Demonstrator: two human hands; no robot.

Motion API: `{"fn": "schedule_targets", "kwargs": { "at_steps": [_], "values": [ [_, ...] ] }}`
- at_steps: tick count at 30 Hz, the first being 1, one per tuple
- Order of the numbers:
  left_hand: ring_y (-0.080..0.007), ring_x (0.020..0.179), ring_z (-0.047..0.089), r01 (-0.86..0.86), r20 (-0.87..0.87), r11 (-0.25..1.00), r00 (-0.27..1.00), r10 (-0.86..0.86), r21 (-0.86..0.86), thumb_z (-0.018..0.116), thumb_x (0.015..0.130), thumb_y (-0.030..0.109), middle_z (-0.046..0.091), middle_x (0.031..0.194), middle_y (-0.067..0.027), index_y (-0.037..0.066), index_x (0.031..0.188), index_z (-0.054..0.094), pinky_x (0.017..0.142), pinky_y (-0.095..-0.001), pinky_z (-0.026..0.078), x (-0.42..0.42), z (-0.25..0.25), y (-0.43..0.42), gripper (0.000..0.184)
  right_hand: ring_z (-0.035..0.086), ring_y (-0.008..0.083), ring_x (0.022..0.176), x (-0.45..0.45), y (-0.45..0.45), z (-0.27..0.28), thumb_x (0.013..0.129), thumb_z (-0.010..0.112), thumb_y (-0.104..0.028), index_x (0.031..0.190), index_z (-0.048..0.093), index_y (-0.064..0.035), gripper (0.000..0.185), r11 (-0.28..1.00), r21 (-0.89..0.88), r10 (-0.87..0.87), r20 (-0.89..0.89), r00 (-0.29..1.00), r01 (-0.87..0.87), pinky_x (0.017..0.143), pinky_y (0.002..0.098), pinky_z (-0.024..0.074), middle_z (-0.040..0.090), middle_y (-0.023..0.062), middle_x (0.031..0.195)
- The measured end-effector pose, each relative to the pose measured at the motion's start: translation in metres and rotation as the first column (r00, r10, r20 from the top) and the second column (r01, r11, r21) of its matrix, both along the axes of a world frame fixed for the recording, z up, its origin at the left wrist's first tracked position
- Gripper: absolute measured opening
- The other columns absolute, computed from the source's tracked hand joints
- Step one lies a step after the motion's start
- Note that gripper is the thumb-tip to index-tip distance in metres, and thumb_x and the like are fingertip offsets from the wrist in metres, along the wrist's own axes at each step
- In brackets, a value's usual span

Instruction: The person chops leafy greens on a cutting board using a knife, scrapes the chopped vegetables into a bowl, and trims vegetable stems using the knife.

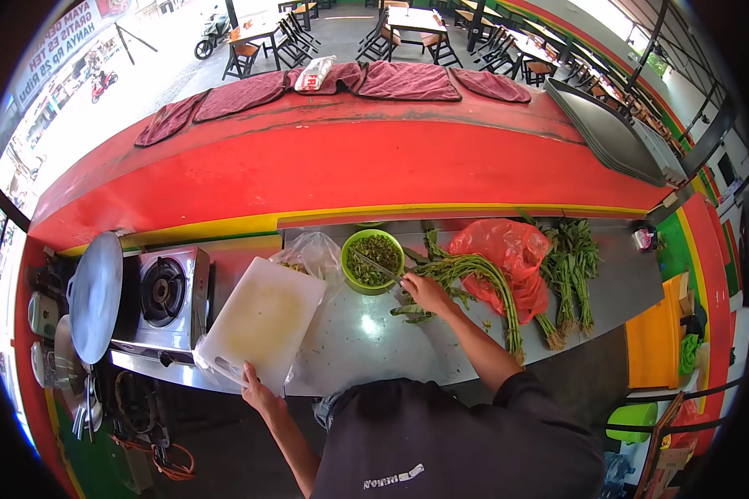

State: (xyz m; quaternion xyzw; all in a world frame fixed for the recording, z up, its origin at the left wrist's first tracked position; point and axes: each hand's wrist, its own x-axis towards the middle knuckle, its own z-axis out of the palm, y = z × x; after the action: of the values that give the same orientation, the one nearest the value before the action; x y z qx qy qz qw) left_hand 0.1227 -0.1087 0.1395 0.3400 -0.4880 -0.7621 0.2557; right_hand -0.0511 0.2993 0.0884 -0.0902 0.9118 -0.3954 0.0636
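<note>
Greens (pixel 374 249), finely chopped, fill one lime-green bowl (pixel 369 290) on the metal tabletop (pixel 349 341). One right hand (pixel 423 291) is clamped around the handle of one knife (pixel 383 268), its blade over the bowl; whether the blade touches the greens I cannot tell. One left hand (pixel 258 391), to the left of the bowl and nearer the person, is closed on the near end of one white cutting board (pixel 266 312), by the handle slot.

One clear plastic bag (pixel 320 249) lies just left of the bowl. To the bowl's right are one red plastic bag (pixel 508 245), one bundle of long stems (pixel 498 287) curving across its front, and at least two leafy bunches with roots (pixel 567 283) farther right; their exact number is hard to separate. Well left of the bowl stand one single-burner stove (pixel 165 291) and one large round pan (pixel 96 295). Beyond the bowl, about five dark red cloths (pixel 412 81) and one white packet (pixel 314 75) lie along the red ledge (pixel 374 158).
</note>
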Motion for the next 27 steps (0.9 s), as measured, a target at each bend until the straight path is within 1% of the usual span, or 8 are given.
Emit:
{"fn": "schedule_targets", "kwargs": {
  "at_steps": [4,7,10,17,21,23,25,27],
  "values": [
    [-0.0174,0.089,0.067,0.001,0.021,1.0,1.0,-0.001,-0.004,0.062,0.102,0.028,0.069,0.102,-0.0089,-0.004,0.115,0.067,0.074,-0.0323,0.054,-0.005,0.003,0.014,0.035,0.064,0.0427,0.07,0.0,-0.011,0.028,0.103,0.053,-0.031,0.11,0.059,-0.0059,0.026,0.998,-0.042,-0.057,-0.006,0.998,0.057,0.062,0.0498,0.0475,0.065,0.0203,0.076],
    [-0.0165,0.087,0.066,0.048,0.063,0.999,0.997,-0.048,-0.007,0.062,0.102,0.029,0.068,0.1,-0.008,-0.005,0.112,0.067,0.073,-0.0321,0.053,-0.005,-0.002,0.018,0.035,0.065,0.0436,0.073,-0.002,-0.013,0.012,0.103,0.052,-0.03,0.11,0.059,-0.0056,0.026,0.993,-0.038,-0.118,-0.09,0.989,0.115,0.063,0.0509,0.0486,0.066,0.022,0.079],
    [-0.0157,0.085,0.065,0.059,0.091,0.998,0.994,-0.057,-0.024,0.062,0.102,0.029,0.067,0.097,-0.007,-0.004,0.11,0.066,0.071,-0.0313,0.052,-0.008,0.001,0.025,0.034,0.064,0.0464,0.074,0.001,-0.018,-0.007,0.103,0.052,-0.03,0.108,0.057,-0.005,0.026,0.995,0.033,-0.087,-0.093,0.992,0.091,0.063,0.0541,0.0482,0.066,0.0248,0.079],
    [-0.0148,0.084,0.064,0.095,0.048,0.995,0.994,-0.095,-0.009,0.063,0.102,0.03,0.066,0.094,-0.0063,-0.003,0.109,0.067,0.071,-0.0305,0.052,-0.015,0.005,0.029,0.034,0.063,0.0455,0.068,0.017,-0.036,0.006,0.103,0.052,-0.029,0.104,0.056,-0.0053,0.024,0.994,0.037,-0.104,-0.069,0.992,0.106,0.058,0.0538,0.0469,0.065,0.0228,0.073],
    [-0.0149,0.082,0.064,0.109,0.054,0.994,0.993,-0.107,-0.029,0.063,0.101,0.03,0.066,0.093,-0.0061,-0.003,0.108,0.067,0.07,-0.0307,0.052,-0.016,0.006,0.029,0.034,0.065,0.0436,0.066,0.022,-0.034,0.001,0.103,0.054,-0.03,0.109,0.06,-0.0078,0.024,0.996,0.006,-0.091,-0.159,0.983,0.093,0.057,0.0515,0.0487,0.066,0.0216,0.073],
    [-0.0149,0.081,0.064,0.114,0.059,0.993,0.992,-0.112,-0.029,0.063,0.101,0.03,0.066,0.093,-0.0061,-0.003,0.108,0.067,0.07,-0.0309,0.052,-0.017,0.007,0.03,0.033,0.065,0.0435,0.068,0.021,-0.03,0.001,0.102,0.054,-0.031,0.11,0.061,-0.0085,0.024,0.997,0.029,-0.072,-0.114,0.991,0.075,0.059,0.0521,0.05,0.066,0.0213,0.074],
    [-0.0149,0.081,0.064,0.115,0.062,0.993,0.992,-0.114,-0.011,0.063,0.101,0.03,0.066,0.093,-0.0062,-0.003,0.107,0.066,0.07,-0.0308,0.053,-0.017,0.006,0.03,0.034,0.066,0.0438,0.071,0.018,-0.022,-0.021,0.102,0.054,-0.031,0.109,0.062,-0.0089,0.024,0.996,0.028,-0.078,-0.183,0.98,0.085,0.062,0.0534,0.0504,0.067,0.022,0.076],
    [-0.015,0.082,0.064,0.107,0.079,0.994,0.991,-0.105,-0.023,0.064,0.101,0.03,0.066,0.093,-0.0064,-0.003,0.105,0.066,0.07,-0.0308,0.053,-0.015,0.009,0.03,0.033,0.064,0.0445,0.071,0.012,-0.015,-0.03,0.102,0.055,-0.028,0.11,0.061,-0.0056,0.025,0.993,0.022,-0.111,-0.115,0.987,0.114,0.061,0.0523,0.0462,0.064,0.0225,0.075]
  ]
}}
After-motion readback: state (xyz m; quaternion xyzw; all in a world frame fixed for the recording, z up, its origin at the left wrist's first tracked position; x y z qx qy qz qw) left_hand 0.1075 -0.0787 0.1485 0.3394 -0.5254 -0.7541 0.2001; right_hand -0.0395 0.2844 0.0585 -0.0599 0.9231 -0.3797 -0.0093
